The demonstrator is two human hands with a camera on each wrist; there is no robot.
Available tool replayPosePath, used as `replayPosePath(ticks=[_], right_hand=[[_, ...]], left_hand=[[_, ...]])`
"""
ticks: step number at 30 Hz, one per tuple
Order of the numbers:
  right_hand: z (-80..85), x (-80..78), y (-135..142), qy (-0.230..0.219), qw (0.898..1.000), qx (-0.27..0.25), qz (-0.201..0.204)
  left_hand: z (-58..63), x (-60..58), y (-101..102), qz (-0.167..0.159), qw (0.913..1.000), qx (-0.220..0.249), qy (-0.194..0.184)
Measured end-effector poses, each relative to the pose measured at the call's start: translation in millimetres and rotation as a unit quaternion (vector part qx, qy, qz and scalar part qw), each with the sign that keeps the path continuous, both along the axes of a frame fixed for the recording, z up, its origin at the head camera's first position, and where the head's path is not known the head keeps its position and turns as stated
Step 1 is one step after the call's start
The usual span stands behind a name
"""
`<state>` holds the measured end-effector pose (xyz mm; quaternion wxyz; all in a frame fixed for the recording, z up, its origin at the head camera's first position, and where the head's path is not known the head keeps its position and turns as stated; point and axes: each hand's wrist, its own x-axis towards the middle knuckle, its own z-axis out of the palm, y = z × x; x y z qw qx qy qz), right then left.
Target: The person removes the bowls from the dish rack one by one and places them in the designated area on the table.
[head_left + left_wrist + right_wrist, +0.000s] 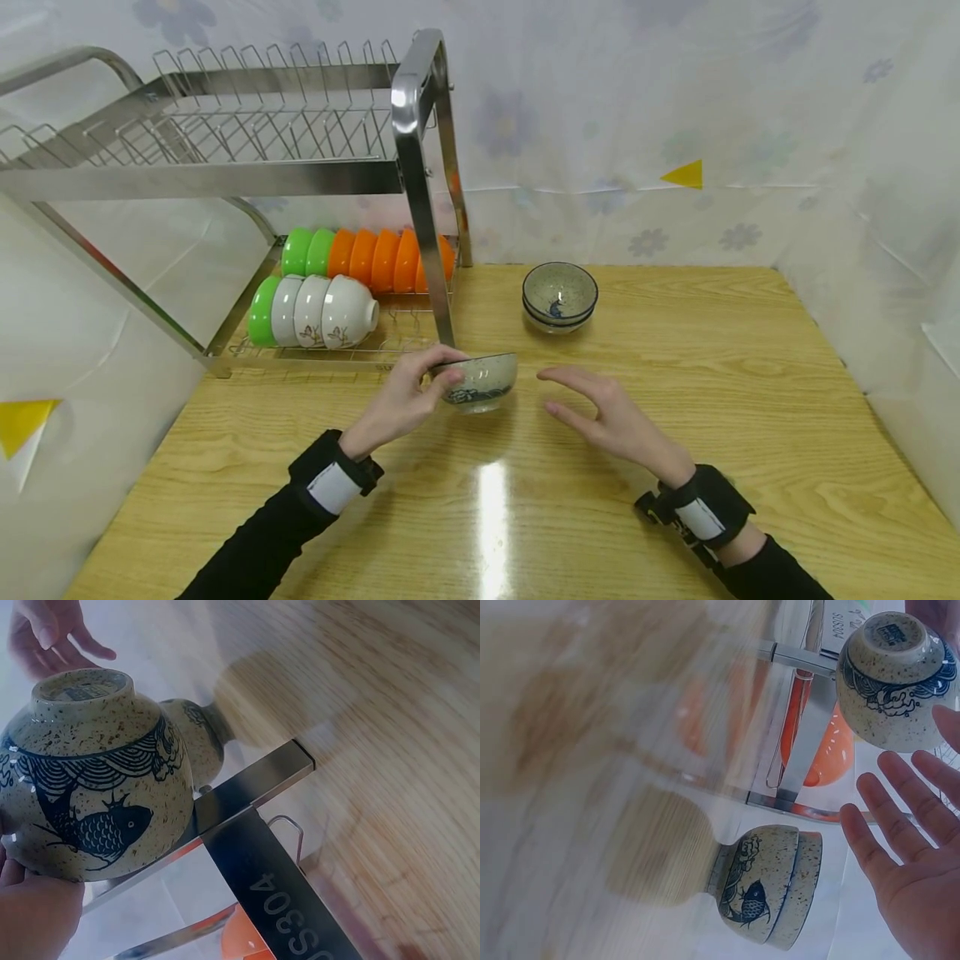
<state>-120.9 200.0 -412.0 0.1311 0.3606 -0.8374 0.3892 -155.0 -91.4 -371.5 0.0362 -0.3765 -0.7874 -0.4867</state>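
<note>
My left hand (pixel 408 396) pinches the rim of a speckled grey bowl (pixel 480 385) between thumb and fingers, over the table in front of the rack. Blue waves and a fish decorate the bowl's outside, plain in the left wrist view on the same bowl (pixel 97 780). To the right of it, my right hand (pixel 611 417) holds nothing, its fingers spread and pointing toward the bowl. Beyond both hands stands a stack of two matching bowls (pixel 560 292), upright on the table; the right wrist view shows that stack (pixel 769 885) side-on.
A two-tier steel dish rack (pixel 225 179) stands at the left. On its lower tier, green bowls (pixel 296 252), orange bowls (pixel 363 260) and white bowls (pixel 347 312) sit on edge in two rows. The upper tier has bare wire slots. A patterned sheet (pixel 570 125) hangs behind the wooden table (pixel 750 358).
</note>
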Motion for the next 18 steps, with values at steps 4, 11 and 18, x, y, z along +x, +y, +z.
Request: replayPosePath(ticks=[4,11,18], right_hand=[[0.6,1.0,-2.2,-0.001,1.0,-0.002,0.005],[2.6,3.2,-5.5,-0.013,1.0,-0.006,0.012],[2.6,4.2,-7.0,-0.023,1.0,-0.011,0.016]], left_hand=[[-0.3,0.2,1.6,0.001,1.0,0.001,-0.003],[-1.8,0.6,6.3,0.006,0.9998,-0.005,-0.016],[-3.6,-0.3,10.7,0.008,0.9999,-0.003,-0.005]])
